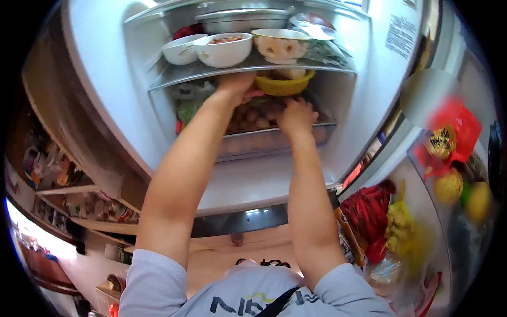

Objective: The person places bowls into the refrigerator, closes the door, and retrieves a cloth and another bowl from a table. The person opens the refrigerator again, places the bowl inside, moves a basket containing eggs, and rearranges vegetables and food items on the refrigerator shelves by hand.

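Both of my arms reach into an open fridge. My left hand (239, 86) is under the front edge of the glass shelf (195, 75), left of a yellow basket (285, 85); its fingers are mostly hidden. Just below that basket, at its right, my right hand (297, 115) lies over the drawer with curled fingers, and what they hold, if anything, does not show. The clear drawer (264, 142) contains several round brown items (251, 117), with green vegetables (187, 112) in bags at its left.
On the shelf above stand white bowls (224, 51), a patterned bowl (280, 45) and a metal basin (245, 21). Red and yellow bags (364, 211) sit by the fridge door at right. A wooden shelf unit (68, 189) with many small items is at left.
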Available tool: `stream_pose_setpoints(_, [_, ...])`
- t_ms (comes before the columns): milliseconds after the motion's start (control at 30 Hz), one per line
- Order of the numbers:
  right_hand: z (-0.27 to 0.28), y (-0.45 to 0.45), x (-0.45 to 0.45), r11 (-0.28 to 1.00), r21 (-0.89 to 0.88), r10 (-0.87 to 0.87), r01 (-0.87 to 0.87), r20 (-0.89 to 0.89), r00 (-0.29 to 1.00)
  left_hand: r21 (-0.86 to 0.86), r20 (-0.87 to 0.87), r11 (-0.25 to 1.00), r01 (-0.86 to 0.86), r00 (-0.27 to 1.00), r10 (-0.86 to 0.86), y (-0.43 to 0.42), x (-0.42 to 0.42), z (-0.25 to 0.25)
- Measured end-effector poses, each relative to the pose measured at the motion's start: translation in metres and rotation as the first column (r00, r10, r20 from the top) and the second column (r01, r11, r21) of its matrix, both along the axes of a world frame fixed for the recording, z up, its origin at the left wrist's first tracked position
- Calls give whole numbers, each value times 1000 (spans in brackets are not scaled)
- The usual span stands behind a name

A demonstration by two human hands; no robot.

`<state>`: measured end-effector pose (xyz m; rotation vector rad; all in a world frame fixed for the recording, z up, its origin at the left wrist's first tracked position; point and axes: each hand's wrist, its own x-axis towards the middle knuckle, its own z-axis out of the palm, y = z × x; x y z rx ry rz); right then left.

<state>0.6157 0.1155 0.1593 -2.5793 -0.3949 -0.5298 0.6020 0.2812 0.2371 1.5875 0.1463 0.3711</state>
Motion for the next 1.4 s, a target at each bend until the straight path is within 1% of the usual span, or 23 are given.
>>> stream_pose_setpoints(67, [-11,12,0,1000,20,6,-9,123,992,26,64,998,-65,996,63,3,-5,0])
stream_pose_setpoints(100, [-16,16,2,1000,29,2,-8,183,983,46,73,998,-31,997,28,13,-3,-1])
stream_pose_setpoints(133, [-19,18,-1,997,74,8,-19,147,989,66,79,998,5,997,-10,23,0,-1])
stream_pose_setpoints(200, [-14,16,-7,985,163,34,-47,84,996,101,27,995,11,1000,-14,28,-13,7])
stream_pose_setpoints(300, [18,0,-7,997,76,-1,16,-194,981,27,41,999,-41,998,40,24,-30,10])
stream_pose_setpoints(400, [23,-11,12,982,83,-149,170,-218,964,45,-20,996,-71,997,72,32,-38,4])
stream_pose_setpoints(467, [28,-22,13,966,86,-228,242,-142,963,33,-58,998,-60,996,62,30,-54,3])
stream_pose_setpoints(533, [34,-31,21,954,92,-260,284,-214,942,39,-91,997,-61,994,65,27,-70,0])
stream_pose_setpoints(600, [35,-43,38,966,119,-177,229,-338,924,68,-120,995,-69,990,77,22,-84,-2])
stream_pose_setpoints(633, [46,-47,24,955,160,-183,251,-352,918,66,-38,996,-58,997,61,14,-97,-5])
stream_pose_setpoints(667, [36,-47,39,928,194,-249,317,-307,919,68,-90,996,-65,993,71,12,-104,-6])
stream_pose_setpoints(767, [32,-54,48,930,262,-199,259,-235,952,103,-140,994,-46,988,61,3,-133,-13])
stream_pose_setpoints(800, [27,-56,54,926,300,-174,228,-195,965,148,-150,989,-15,988,38,2,-143,-18])
stream_pose_setpoints(867, [24,-58,60,928,339,-131,156,-97,987,126,-215,992,-13,976,40,-4,-161,-24])
stream_pose_setpoints(933, [21,-59,61,935,344,-95,83,21,995,98,-226,995,2,974,20,-10,-182,-24])
stream_pose_setpoints(967, [18,-58,60,938,339,-107,71,86,991,84,-233,996,11,973,9,-12,-190,-27])
stream_pose_setpoints(1067, [19,-55,60,942,336,-33,7,73,997,43,-250,999,28,968,-17,-10,-206,-39])
stream_pose_setpoints(1167, [25,-60,44,935,348,78,-67,-18,997,49,-270,997,56,962,-41,-6,-218,-50])
stream_pose_setpoints(1267, [21,-69,53,945,325,78,-40,-104,992,64,-251,996,58,967,-40,-1,-224,-67])
stream_pose_setpoints(1300, [30,-72,38,948,310,105,-74,-83,991,67,-250,996,65,967,-47,-1,-225,-71])
stream_pose_setpoints(1400, [34,-81,39,945,322,94,-62,-83,992,47,-232,996,74,971,-61,-2,-226,-76])
